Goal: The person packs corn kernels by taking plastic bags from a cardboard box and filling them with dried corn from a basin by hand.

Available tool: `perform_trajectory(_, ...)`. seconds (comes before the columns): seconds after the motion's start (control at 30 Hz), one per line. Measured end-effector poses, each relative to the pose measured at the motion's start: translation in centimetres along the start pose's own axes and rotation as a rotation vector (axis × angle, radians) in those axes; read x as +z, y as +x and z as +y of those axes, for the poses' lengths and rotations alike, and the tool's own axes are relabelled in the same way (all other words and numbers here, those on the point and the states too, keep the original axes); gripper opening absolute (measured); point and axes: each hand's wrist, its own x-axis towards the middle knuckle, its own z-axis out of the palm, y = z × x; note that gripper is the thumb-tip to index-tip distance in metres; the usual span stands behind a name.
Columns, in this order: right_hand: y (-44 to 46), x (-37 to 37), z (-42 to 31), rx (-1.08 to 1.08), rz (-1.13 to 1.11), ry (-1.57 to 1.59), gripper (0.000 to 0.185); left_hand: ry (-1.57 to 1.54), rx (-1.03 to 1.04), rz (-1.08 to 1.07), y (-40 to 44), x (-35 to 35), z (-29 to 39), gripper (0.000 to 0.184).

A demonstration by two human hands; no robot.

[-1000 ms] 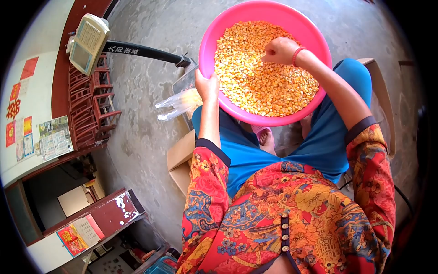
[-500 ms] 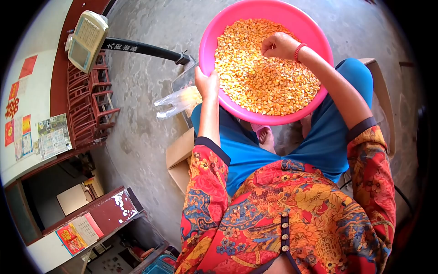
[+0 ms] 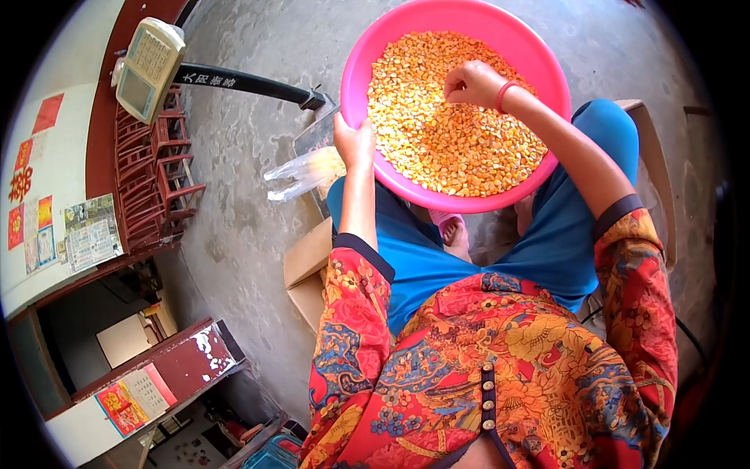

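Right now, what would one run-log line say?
left hand: gripping pink basin rim | right hand: over corn kernels, fingers curled

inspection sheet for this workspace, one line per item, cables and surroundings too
surface: grey floor, blotchy marks
job's things: pink basin by the knees, holding yellow-orange corn kernels
clutter: plastic bag beside the scale; cardboard at both sides of the person
hands: left hand grips the basin rim; right hand is over the kernels, fingers curled, contents unclear
cables: black cable at lower right, ends hidden
surroundings: red wooden furniture by the wall; papers on the wall
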Motion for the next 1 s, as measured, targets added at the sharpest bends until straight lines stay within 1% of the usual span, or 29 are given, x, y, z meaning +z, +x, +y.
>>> perform_trajectory(0.07, 0.0, 1.0, 0.4, -0.035, 0.045, -0.037, 0.006, 0.0, -0.006, -0.005, 0.0, 0.0, -0.1, 0.018)
perform_trajectory(0.13, 0.2, 2.0, 1.1, -0.121, 0.05, -0.13, 0.003, -0.032, 0.012, -0.002, 0.1, 0.1, -0.4, 0.017)
perform_trajectory(0.17, 0.0, 2.1, 1.2, -0.206, 0.088, -0.202, 0.004, -0.032, 0.012, -0.002, 0.1, 0.1, -0.4, 0.017)
perform_trajectory(0.3, 0.3, 1.7, 1.7, -0.187, 0.067, -0.26, 0.005, -0.031, 0.011, 0.004, 0.1, 0.1, -0.1, 0.017)
perform_trajectory(0.4, 0.5, -0.1, 1.5, -0.146, 0.086, -0.164, 0.008, -0.031, 0.013, 0.004, 0.1, 0.1, -0.1, 0.017)
perform_trajectory(0.47, 0.4, -0.9, 1.1, -0.167, 0.127, -0.136, 0.009, -0.033, 0.018, 0.003, 0.1, 0.0, -0.2, 0.017)
perform_trajectory(0.7, 0.2, -2.1, 0.7, -0.111, 0.106, -0.127, 0.009, -0.038, 0.002, 0.0, 0.1, 0.1, -0.3, 0.019)
perform_trajectory(0.77, 0.3, -1.6, 1.3, -0.177, 0.086, -0.157, 0.009, -0.044, -0.002, -0.001, 0.1, 0.1, -0.3, 0.019)
perform_trajectory(1.0, -0.2, -1.3, 1.0, -0.125, -0.045, -0.179, 0.006, -0.034, -0.001, -0.001, 0.1, 0.1, -0.2, 0.02)
